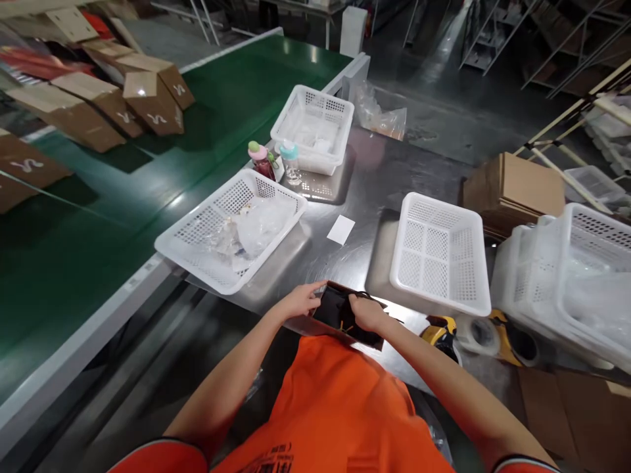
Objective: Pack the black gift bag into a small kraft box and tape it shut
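White squiggle marks on brown cartons [98,108] far beyond left hand [299,301], no writing legible, both forearms bent inward, left hand gripping black pouch [340,314] edge, right hand [367,314] pinching its top, pouch between hands on steel table [394,171], empty white basket [440,253] just beyond right hand.

A packing warehouse: green conveyor belt [148,190], flat cardboard boxes [98,105], white plastic baskets [441,253]
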